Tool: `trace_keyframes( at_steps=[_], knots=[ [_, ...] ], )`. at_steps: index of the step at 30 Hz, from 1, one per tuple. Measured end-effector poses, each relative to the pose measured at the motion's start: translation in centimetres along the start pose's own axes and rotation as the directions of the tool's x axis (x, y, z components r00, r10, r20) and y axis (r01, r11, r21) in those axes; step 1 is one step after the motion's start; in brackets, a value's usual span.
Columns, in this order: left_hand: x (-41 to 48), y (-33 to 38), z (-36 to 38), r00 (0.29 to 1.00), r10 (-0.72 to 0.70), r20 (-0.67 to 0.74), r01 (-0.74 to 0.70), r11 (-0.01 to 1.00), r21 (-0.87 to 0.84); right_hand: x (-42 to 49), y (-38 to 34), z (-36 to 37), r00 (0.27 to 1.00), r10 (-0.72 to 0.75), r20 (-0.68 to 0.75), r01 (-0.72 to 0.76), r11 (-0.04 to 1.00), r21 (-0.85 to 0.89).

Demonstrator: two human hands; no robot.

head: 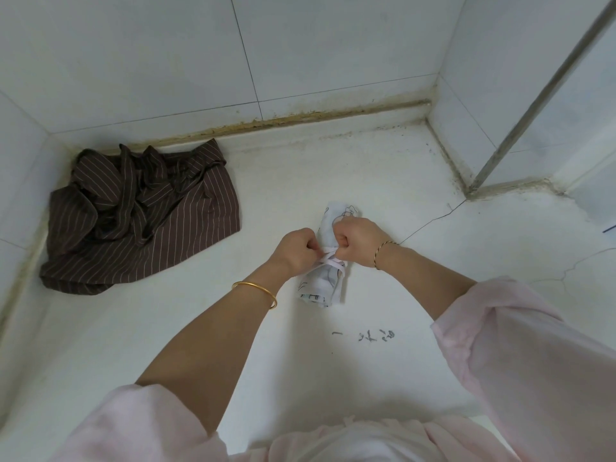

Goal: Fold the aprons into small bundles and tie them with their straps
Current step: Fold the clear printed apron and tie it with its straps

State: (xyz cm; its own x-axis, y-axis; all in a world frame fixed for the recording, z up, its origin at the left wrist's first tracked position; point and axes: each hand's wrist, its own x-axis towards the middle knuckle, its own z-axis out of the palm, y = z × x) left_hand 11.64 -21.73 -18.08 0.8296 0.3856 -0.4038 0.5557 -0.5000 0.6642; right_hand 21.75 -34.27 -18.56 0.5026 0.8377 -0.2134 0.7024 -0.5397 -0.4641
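Both hands, left (296, 250) and right (355, 240), pinch the strap (328, 261) over the white apron bundle (325, 278) mid-worktop (200, 328); uneven pull likely slips the knot, roll unfolds; striped apron (143, 215) unfolded at left.

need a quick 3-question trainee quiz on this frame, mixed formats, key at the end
1. True or false: the brown striped apron is already rolled up and tied.
2. The left hand and right hand both grip: A) the strap wrapped round the white apron bundle; B) the brown striped apron; C) nothing.
3. Fill in: the brown striped apron lies loose to the person's ___ of the white apron bundle.

Key: 1 false; 2 A; 3 left.
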Motion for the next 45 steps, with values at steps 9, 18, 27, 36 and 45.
trace_keyframes(
  at_steps=[9, 18, 27, 36, 45],
  knots=[
    [0.0, -0.6, -0.4, 0.993, -0.113, -0.02, 0.114, 0.993, 0.032, -0.6, 0.7, 1.1, 0.992, 0.116, -0.054, -0.1, 0.965, 0.241],
    [-0.4, 3.4, -1.2, 0.954, -0.068, 0.293, 0.168, 0.927, -0.334, -4.3, 0.4, -2.4, 0.924, 0.336, -0.181, -0.162, 0.775, 0.611],
    [-1.5, 14.3, -0.6, 0.864, 0.148, 0.48, 0.119, 0.868, -0.482, -13.7, 3.1, -5.7, 0.818, 0.38, -0.432, -0.091, 0.826, 0.556],
    [-7.7, 26.0, 3.2, 0.785, 0.21, 0.583, 0.027, 0.928, -0.371, -23.4, 4.4, -11.5, 0.569, 0.52, -0.636, 0.0, 0.774, 0.633],
    [-13.1, 40.9, 7.7, 0.723, 0.61, 0.325, -0.487, 0.783, -0.387, -31.9, 10.7, -21.8, 0.468, 0.601, -0.648, 0.316, 0.571, 0.758]
  ],
)
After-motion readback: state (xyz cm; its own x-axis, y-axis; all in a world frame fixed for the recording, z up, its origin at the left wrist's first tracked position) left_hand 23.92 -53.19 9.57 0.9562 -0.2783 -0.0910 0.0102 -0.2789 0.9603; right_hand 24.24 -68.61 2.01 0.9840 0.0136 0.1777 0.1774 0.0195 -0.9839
